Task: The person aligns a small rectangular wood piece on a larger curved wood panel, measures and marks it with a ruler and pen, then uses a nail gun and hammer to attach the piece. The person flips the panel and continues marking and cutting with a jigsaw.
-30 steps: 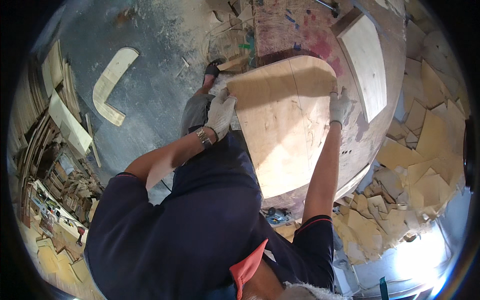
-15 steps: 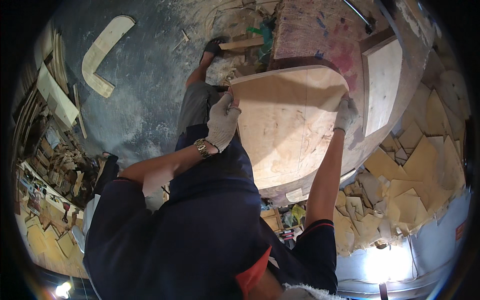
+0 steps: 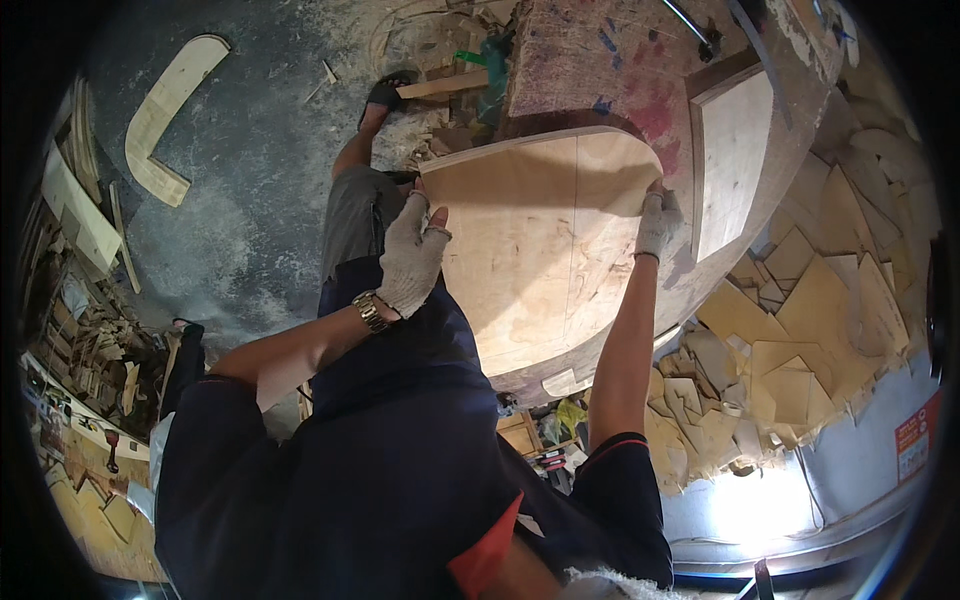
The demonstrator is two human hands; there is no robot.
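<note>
A large pale plywood panel (image 3: 530, 240) with rounded far corners and thin lines on its face lies tilted before me, resting over a worn, stained worktable (image 3: 580, 70). My left hand (image 3: 412, 255), in a knit glove with bare fingertips, is at the panel's left edge. Its thumb shows by the face, and the other fingers run up along the edge, partly hidden. On the opposite side, my gloved right hand (image 3: 658, 222) grips the right edge near the rounded corner. A wristwatch (image 3: 372, 311) is on my left wrist.
A framed board (image 3: 732, 165) stands on the table's right part. An L-shaped wooden piece (image 3: 170, 120) lies on the grey floor (image 3: 260, 190). Sheet offcuts (image 3: 800, 330) pile up at right, wood scraps (image 3: 90, 340) at left. Another person's hand (image 3: 118, 487) shows at lower left.
The whole view has shifted, so the scene sits further left. My left hand has slid slightly nearer to me along the panel's edge; my right hand keeps its place on the panel.
</note>
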